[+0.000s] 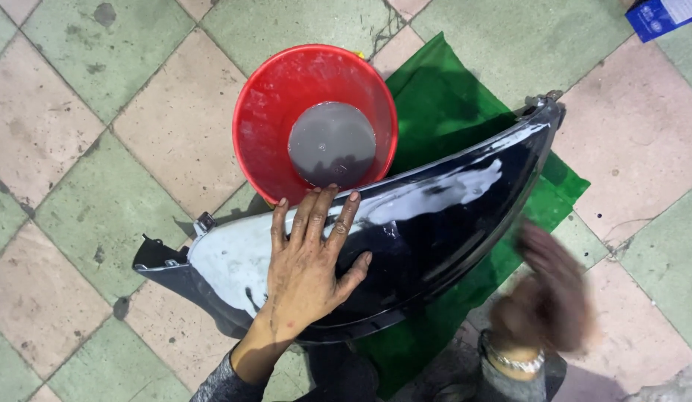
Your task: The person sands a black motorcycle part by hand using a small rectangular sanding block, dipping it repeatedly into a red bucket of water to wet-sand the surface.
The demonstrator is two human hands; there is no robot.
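Two hands work over a dark glossy panel [435, 223] that lies across a green cloth [443, 97] on the tiled floor [78, 186]. The left hand [309, 260] lies flat on the panel, fingers [316, 216] spread apart and pressing down, not clamped on anything; the fingertips reach the panel's upper edge. Just beyond those fingertips stands a red basin [264, 119] holding grey water, its rim tucked behind that edge. The right hand [547, 290] is a blur near the panel's lower right edge, so I cannot tell whether its fingers are apart or together, or whether they hold anything.

Wet pale smears cover the panel under and to both sides of the left fingers. On so slick a curve the flat palm could slide, I judge, and the panel could rock or skid off the cloth. A shove toward the fingertips might also knock the basin and spill its water.
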